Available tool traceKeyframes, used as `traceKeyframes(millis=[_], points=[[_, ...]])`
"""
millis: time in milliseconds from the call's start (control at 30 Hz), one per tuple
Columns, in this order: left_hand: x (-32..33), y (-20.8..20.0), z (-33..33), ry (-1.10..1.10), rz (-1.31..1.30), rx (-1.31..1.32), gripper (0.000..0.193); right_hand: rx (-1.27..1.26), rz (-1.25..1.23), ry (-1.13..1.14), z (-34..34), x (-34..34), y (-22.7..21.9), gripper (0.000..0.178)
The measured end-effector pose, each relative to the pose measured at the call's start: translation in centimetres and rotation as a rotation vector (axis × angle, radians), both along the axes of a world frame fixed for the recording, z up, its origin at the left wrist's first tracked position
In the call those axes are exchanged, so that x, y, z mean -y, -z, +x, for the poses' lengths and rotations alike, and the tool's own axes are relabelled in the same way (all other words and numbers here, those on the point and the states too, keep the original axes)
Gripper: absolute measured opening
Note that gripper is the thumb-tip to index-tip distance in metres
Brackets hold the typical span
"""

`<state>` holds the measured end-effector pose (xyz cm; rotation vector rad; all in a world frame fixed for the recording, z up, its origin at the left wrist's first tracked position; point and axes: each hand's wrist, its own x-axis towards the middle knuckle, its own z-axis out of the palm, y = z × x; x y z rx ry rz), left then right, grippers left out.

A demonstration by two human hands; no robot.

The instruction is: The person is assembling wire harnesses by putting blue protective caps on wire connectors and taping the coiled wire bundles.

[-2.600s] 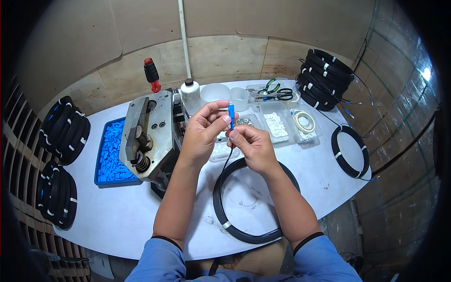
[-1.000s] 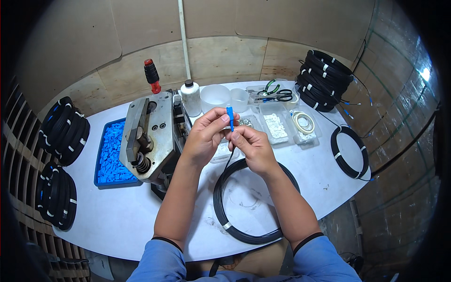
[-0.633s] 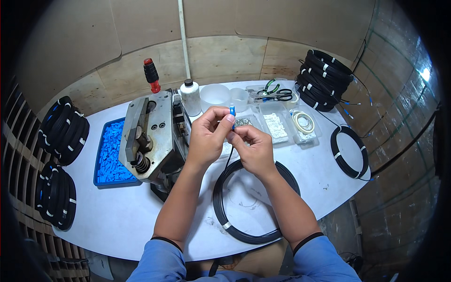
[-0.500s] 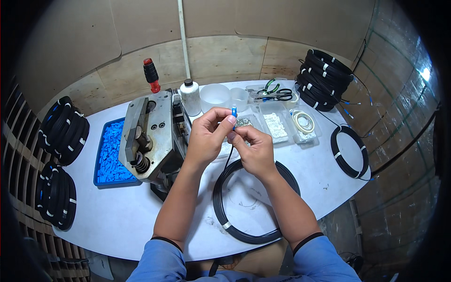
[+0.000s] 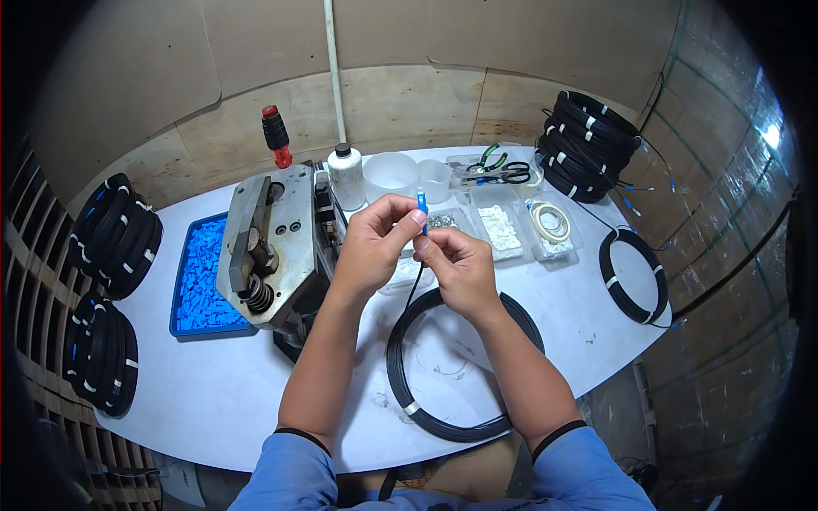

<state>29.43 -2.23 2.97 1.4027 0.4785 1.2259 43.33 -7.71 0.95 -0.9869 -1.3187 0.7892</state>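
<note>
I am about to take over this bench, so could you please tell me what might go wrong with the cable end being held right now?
1. Both hands, left hand and right hand, pinch the small blue connector only at the fingertips; it could slip and drop.
2. The thin black cable rises steeply from the coil and might kink if pulled.
3. The metal press stands close by the left hand; a knuckle could knock it.

Hands: two, left hand (image 5: 372, 243) and right hand (image 5: 457, 266)
Small blue connector (image 5: 421, 203): one
Loose black cable coils on table: two, large coil (image 5: 409, 392), smaller coil (image 5: 633, 274)
Stacks of bundled black cable coils: three (image 5: 115, 234) (image 5: 100, 351) (image 5: 590, 145)
Blue tray of blue plastic pieces (image 5: 201, 274): one
Grey metal press machine (image 5: 271, 247): one
White plastic bottle (image 5: 347, 177): one
Translucent round cups: two (image 5: 389, 175) (image 5: 435, 179)
</note>
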Motion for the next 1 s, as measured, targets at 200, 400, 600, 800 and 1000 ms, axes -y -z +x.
traceKeyframes(millis=[200, 400, 600, 800, 1000], points=[[0.07, 0.0, 0.29, -0.051, 0.034, 0.041, 0.014, 0.011, 0.004, -0.012, 0.25, 0.06, -0.11, 0.017], [0.0, 0.01, 0.17, -0.039, 0.008, 0.047, 0.013, 0.019, 0.0, -0.017, 0.07, 0.1, -0.21, 0.018], [-0.05, -0.02, 0.07, 0.013, -0.011, 0.015, 0.013, 0.0, -0.019, -0.026, 0.11, 0.11, -0.26, 0.019], [-0.27, 0.2, -0.02, 0.019, -0.008, 0.068, 0.016, 0.013, 0.018, -0.031, 0.19, 0.0, -0.14, 0.018], [-0.66, 0.64, -0.17, 0.228, -0.142, 0.147, 0.02, -0.011, -0.013, -0.022, 0.32, -0.08, 0.0, 0.017]])
